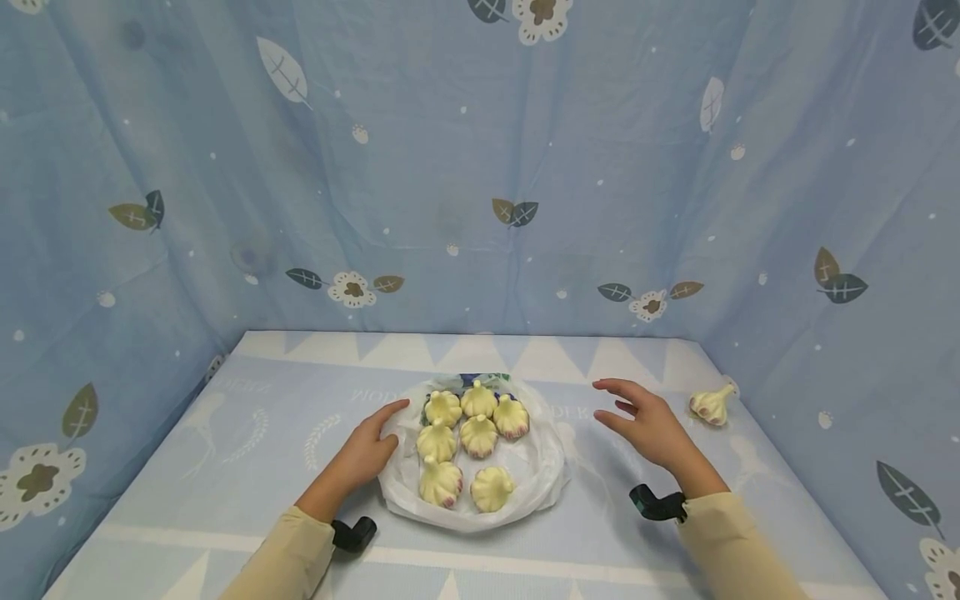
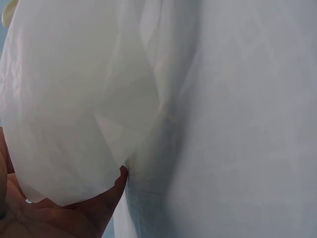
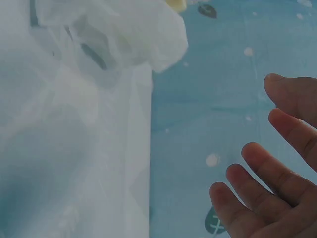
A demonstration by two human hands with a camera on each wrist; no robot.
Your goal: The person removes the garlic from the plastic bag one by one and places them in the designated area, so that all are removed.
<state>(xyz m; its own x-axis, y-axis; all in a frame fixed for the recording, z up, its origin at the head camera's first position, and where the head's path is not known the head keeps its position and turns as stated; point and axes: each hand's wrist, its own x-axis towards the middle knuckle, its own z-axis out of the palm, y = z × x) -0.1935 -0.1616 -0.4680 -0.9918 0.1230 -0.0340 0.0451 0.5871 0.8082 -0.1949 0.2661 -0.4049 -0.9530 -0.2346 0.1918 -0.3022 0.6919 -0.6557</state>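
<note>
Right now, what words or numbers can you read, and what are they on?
"MOD": flipped, on the tablecloth, left of the plastic bag.
"DER": also flipped, right of the plastic bag.
Faint letters at the tablecloth's far left: too blurred to read.
No readable numbers.

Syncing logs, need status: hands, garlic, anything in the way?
Left hand touching bag. Right hand empty, right of bag. Seven garlic bulbs inside, one loose bulb far right. No obstruction seen.

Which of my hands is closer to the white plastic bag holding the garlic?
Left. Your left hand is at the left edge of the bag, touching it; your right hand is apart from it, off to its right.
</note>
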